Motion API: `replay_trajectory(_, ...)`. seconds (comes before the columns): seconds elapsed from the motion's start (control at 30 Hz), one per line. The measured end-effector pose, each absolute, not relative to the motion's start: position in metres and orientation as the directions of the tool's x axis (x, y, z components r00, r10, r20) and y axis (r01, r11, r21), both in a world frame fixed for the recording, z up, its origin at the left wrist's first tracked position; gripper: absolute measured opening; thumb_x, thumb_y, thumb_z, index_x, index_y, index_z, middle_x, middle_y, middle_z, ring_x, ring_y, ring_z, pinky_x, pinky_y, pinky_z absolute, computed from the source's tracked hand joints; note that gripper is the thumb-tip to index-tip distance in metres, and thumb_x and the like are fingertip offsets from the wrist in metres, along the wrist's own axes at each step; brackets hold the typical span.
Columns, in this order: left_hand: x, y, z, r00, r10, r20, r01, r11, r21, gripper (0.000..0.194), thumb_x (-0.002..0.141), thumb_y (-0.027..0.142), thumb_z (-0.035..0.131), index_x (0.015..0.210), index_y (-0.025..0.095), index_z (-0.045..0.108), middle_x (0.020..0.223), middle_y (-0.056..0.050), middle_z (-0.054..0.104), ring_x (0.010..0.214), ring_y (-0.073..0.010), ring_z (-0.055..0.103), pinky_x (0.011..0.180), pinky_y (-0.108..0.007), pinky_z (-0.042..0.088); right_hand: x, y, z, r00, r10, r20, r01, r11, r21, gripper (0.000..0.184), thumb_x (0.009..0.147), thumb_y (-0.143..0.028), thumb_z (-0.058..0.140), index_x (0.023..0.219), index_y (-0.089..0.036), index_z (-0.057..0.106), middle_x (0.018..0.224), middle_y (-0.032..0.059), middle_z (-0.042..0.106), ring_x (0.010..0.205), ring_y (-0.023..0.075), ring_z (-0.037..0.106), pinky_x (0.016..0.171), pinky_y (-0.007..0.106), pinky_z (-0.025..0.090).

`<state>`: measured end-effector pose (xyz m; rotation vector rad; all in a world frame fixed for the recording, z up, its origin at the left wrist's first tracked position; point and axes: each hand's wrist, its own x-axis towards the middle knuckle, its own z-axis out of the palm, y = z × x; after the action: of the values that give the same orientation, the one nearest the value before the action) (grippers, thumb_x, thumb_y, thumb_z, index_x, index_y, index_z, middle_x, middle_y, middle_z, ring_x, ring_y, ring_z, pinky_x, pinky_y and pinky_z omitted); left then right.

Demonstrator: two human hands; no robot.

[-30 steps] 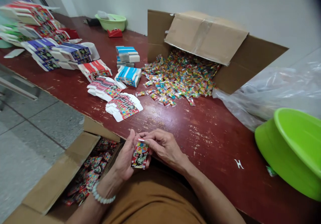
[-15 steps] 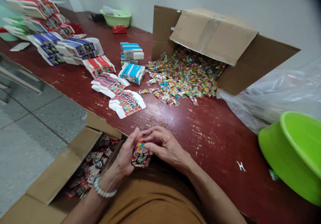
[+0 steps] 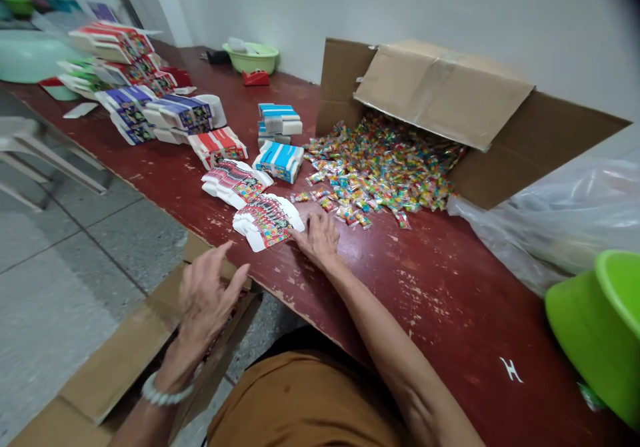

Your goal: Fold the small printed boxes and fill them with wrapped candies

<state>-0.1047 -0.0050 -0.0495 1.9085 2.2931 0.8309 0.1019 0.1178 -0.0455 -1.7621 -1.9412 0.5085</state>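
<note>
My left hand (image 3: 207, 293), a beaded bracelet on its wrist, hovers over the open carton (image 3: 125, 353) beside the table. Its fingers are spread and hold nothing. My right hand (image 3: 320, 239) reaches across the table, thumb stretched out to the right edge of a fanned stack of flat printed candy boxes (image 3: 267, 220). It seems to touch the edge, with no box lifted. Just behind lies a second fanned stack of flat boxes (image 3: 235, 181). Wrapped candies (image 3: 385, 167) spill from a tipped cardboard box (image 3: 450, 93) beyond my right hand.
Blue bundles (image 3: 279, 160), a red bundle (image 3: 217, 147) and purple bundles (image 3: 180, 113) of flat boxes stand farther left. A green basin (image 3: 595, 327) and a plastic bag (image 3: 550, 227) are at right. A red tape dispenser (image 3: 256, 78) sits at the back. A stool (image 3: 45, 153) stands left.
The small printed box that both hands held is out of them. My left hand has moved left over the carton and opened; my right hand has reached forward to the fanned boxes.
</note>
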Motion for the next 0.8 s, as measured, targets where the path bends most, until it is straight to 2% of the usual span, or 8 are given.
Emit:
replay_trajectory(0.17, -0.087, 0.036, -0.056, -0.124, 0.938, 0.323, 0.992, 0.109, 0.066, 0.070, 0.092, 0.060, 0.045, 0.144, 0.013, 0.047, 0.109, -0.019, 0.065, 0.096, -0.0350, 0.056, 0.077, -0.042, 0.042, 0.083, 0.114, -0.059, -0.009, 0.993, 0.114, 0.836, 0.070, -0.545, 0.056, 0.078, -0.061, 0.069, 0.116, -0.019, 0.064, 0.131, 0.0183, 0.053, 0.122, 0.0369, 0.044, 0.098, 0.051, 0.033)
replay_trajectory(0.3, -0.090, 0.042, -0.061, -0.103, 0.943, 0.315, 0.995, 0.096, 0.038, 0.074, 0.091, 0.064, 0.046, 0.145, 0.014, 0.044, 0.105, -0.017, 0.066, 0.094, -0.0335, 0.055, 0.075, -0.039, 0.040, 0.084, 0.114, -0.064, 0.106, 0.986, 0.132, 0.707, 0.018, -0.707, 0.036, 0.078, -0.045, 0.072, 0.104, -0.020, 0.065, 0.117, 0.0116, 0.059, 0.115, 0.0306, 0.048, 0.096, 0.046, 0.034)
replay_trajectory(0.4, -0.090, 0.035, -0.054, -0.137, 0.942, 0.308, 0.990, 0.123, 0.065, 0.076, 0.088, 0.065, 0.050, 0.145, 0.014, 0.045, 0.105, -0.017, 0.064, 0.095, -0.0342, 0.055, 0.076, -0.040, 0.041, 0.095, 0.115, -0.061, 0.053, 0.996, 0.069, 0.404, 0.041, -0.914, 0.020, 0.083, -0.040, 0.062, 0.088, -0.021, 0.062, 0.095, 0.0040, 0.062, 0.097, 0.0229, 0.053, 0.089, 0.038, 0.039)
replay_trajectory(0.5, -0.085, 0.022, -0.035, -0.203, 0.891, 0.406, 0.970, 0.129, 0.204, 0.077, 0.084, 0.065, 0.056, 0.142, 0.014, 0.050, 0.115, -0.020, 0.060, 0.103, -0.0372, 0.054, 0.085, -0.046, 0.043, 0.118, 0.111, -0.054, -0.089, 0.995, 0.048, 0.210, 0.066, -0.975, 0.022, 0.081, -0.043, 0.060, 0.080, -0.021, 0.057, 0.077, -0.0012, 0.058, 0.075, 0.0162, 0.053, 0.074, 0.029, 0.042)
replay_trajectory(0.6, -0.079, 0.011, -0.010, -0.273, 0.841, 0.468, 0.871, 0.010, 0.491, 0.069, 0.081, 0.060, 0.063, 0.133, 0.016, 0.058, 0.128, -0.020, 0.055, 0.119, -0.0387, 0.049, 0.101, -0.051, 0.038, 0.145, 0.099, -0.042, -0.199, 0.978, 0.059, 0.032, 0.067, -0.997, 0.027, 0.077, -0.046, 0.065, 0.079, -0.021, 0.055, 0.072, -0.0035, 0.055, 0.067, 0.0131, 0.050, 0.067, 0.025, 0.041)
replay_trajectory(0.7, -0.069, 0.007, 0.008, -0.121, 0.989, 0.089, 0.448, -0.025, 0.894, 0.059, 0.082, 0.061, 0.061, 0.123, 0.019, 0.064, 0.123, -0.015, 0.064, 0.115, -0.0353, 0.057, 0.101, -0.049, 0.042, 0.165, 0.083, -0.024, -0.333, 0.941, 0.067, -0.132, 0.024, -0.991, 0.030, 0.076, -0.047, 0.071, 0.082, -0.021, 0.058, 0.073, -0.0037, 0.057, 0.067, 0.0120, 0.050, 0.067, 0.025, 0.042)
replay_trajectory(0.73, -0.064, 0.006, 0.010, 0.050, 0.995, -0.083, 0.253, 0.068, 0.965, 0.059, 0.081, 0.063, 0.061, 0.121, 0.019, 0.065, 0.119, -0.014, 0.067, 0.112, -0.0345, 0.060, 0.098, -0.047, 0.045, 0.170, 0.077, -0.018, -0.371, 0.926, 0.065, -0.144, 0.012, -0.989, 0.030, 0.077, -0.047, 0.071, 0.084, -0.021, 0.059, 0.075, -0.0032, 0.058, 0.068, 0.0121, 0.051, 0.069, 0.025, 0.043)
replay_trajectory(0.8, -0.049, 0.003, 0.011, 0.425, 0.854, -0.301, -0.017, 0.339, 0.940, 0.061, 0.078, 0.062, 0.066, 0.119, 0.017, 0.066, 0.114, -0.016, 0.071, 0.107, -0.0343, 0.065, 0.094, -0.045, 0.048, 0.175, 0.068, -0.006, -0.431, 0.900, 0.061, -0.152, -0.005, -0.988, 0.030, 0.078, -0.048, 0.071, 0.086, -0.021, 0.062, 0.079, -0.0021, 0.061, 0.071, 0.0126, 0.054, 0.072, 0.026, 0.044)
